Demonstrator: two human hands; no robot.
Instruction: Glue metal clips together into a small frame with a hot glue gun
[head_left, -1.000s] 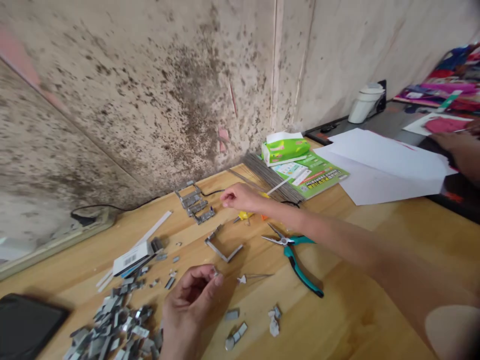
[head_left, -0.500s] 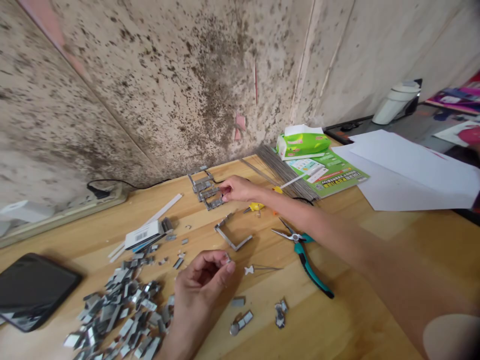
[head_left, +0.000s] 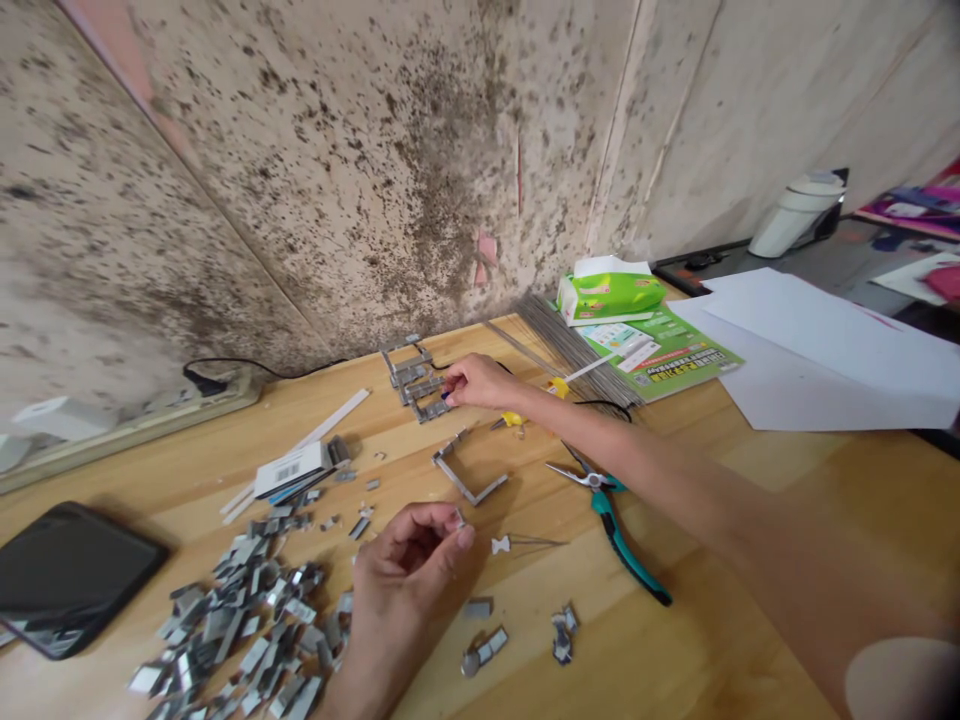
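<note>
My right hand [head_left: 480, 381] reaches far across the wooden table [head_left: 750, 560] and pinches the end of a small stack of grey metal frames [head_left: 415, 383] near the wall. My left hand [head_left: 405, 575] hovers near the front, its fingers curled with thumb and forefinger pinching a tiny grey metal piece. Between the hands lies a bent U-shaped metal strip [head_left: 465, 475]. A pile of several small grey metal clips [head_left: 240, 630] lies just left of my left hand.
Teal-handled pliers [head_left: 611, 520] lie right of the strip, with a small pin [head_left: 517, 543] and loose clips [head_left: 484, 645] nearby. A black phone [head_left: 67, 575] sits at the left, a bundle of thin wires [head_left: 577, 345], a green tissue pack [head_left: 611, 290] and white paper sheets [head_left: 817, 345] at the back right.
My right hand has moved left and down from above the table onto the stack of metal frames. My left hand has stayed in place, still pinched. The view has shifted slightly.
</note>
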